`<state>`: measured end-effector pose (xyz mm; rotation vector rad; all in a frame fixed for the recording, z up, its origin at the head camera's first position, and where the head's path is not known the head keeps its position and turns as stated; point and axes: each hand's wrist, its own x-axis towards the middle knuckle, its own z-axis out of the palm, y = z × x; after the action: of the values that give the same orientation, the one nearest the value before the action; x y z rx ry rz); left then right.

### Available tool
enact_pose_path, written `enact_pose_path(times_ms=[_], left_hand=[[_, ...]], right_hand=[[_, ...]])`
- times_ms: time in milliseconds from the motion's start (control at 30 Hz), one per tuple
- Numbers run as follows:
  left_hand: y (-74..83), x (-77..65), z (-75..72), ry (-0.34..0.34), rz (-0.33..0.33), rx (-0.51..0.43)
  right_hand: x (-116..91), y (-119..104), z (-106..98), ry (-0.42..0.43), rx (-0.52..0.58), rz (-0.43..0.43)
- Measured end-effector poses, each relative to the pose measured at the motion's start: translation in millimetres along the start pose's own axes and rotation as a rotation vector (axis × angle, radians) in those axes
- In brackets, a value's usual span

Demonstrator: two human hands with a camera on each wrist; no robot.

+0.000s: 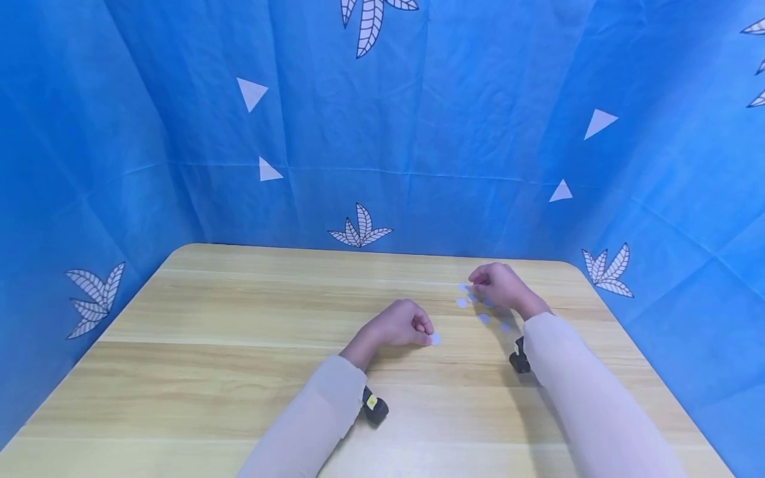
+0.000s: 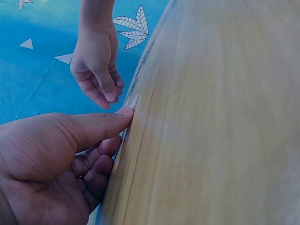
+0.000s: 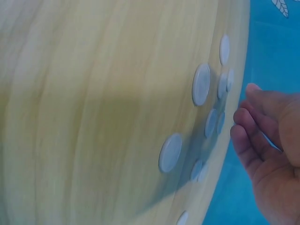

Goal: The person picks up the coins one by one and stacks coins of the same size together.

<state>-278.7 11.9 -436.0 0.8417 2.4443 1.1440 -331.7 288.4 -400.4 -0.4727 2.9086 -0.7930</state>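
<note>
With thumb and forefinger, my left hand (image 1: pixel 399 324) pinches a small white disc (image 1: pixel 435 339) low at the tabletop, near the middle. The left wrist view shows the disc (image 2: pixel 135 101) edge-on at the thumb tip; the forefinger is mostly hidden there. Farther back and to the right, my right hand (image 1: pixel 501 285) hovers above a scatter of white discs (image 3: pixel 201 84). Its fingers (image 3: pixel 248 126) bend loosely towards the thumb, and nothing shows between them in the right wrist view.
The discs lie flat and spread apart on the wooden table (image 1: pixel 209 378), near its back right. A blue curtain (image 1: pixel 418 119) with leaf and triangle prints stands behind the table and along both sides. Black wrist cameras (image 1: pixel 518 358) hang under both sleeves.
</note>
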Motion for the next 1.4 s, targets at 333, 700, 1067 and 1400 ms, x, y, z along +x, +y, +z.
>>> enact_pose_path(times_ms=[333,700,1067,1400], left_hand=[[-0.8,0.4,0.6,0.004,-0.004,0.001],[-1.3,2.0,-0.6,0.006,0.000,0.000],[-2.0,2.0,0.9,-0.002,-0.003,-0.010],[-1.2,2.2,0.1,0.000,-0.009,0.006]], right_hand=[[12.2,-7.6,7.4,-0.044,-0.019,0.031],[22.3,-3.2,4.0,-0.117,-0.009,0.075],[30.7,-2.2,0.1,-0.189,0.027,0.154],[37.3,-2.2,0.1,-0.237,0.049,0.190]])
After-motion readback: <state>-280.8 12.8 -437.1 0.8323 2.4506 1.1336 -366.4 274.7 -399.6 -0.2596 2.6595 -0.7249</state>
